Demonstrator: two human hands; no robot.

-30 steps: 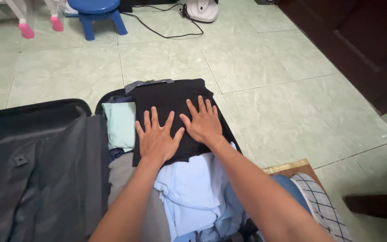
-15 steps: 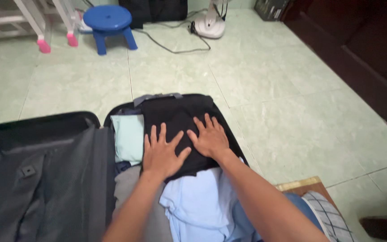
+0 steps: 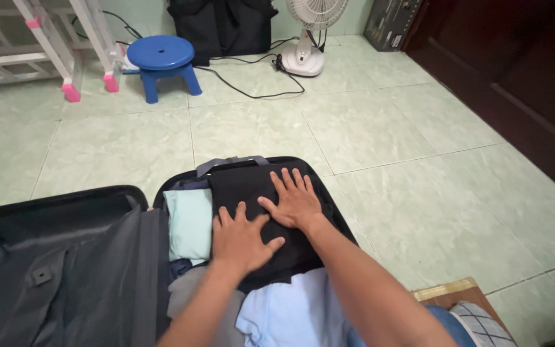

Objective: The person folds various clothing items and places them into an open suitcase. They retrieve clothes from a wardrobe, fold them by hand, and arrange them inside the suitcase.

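Fingers (image 3: pixel 293 183) of the right hand (image 3: pixel 295 204) lie spread and flat on a black garment (image 3: pixel 245 186); the left hand (image 3: pixel 242 239), just near of it, presses down flat too, fingers spread, thumb almost touching the right one. Neither hand pinches anything. The garment lies folded at the far end of an open suitcase (image 3: pixel 162 193), beside a mint cloth (image 3: pixel 191 222) on its left. Pale blue clothes (image 3: pixel 290 311) nearer in are partly hidden by the forearms and cut off by the frame edge. The suitcase's grey-lined lid (image 3: pixel 52 270) lies open to the left, also cut off. Pale green floor tiles (image 3: pixel 387 148) stretch away to a blue stool (image 3: pixel 160 61), a white fan (image 3: pixel 309 38) with its black cord, and a dark wooden door (image 3: pixel 515 77) at right.
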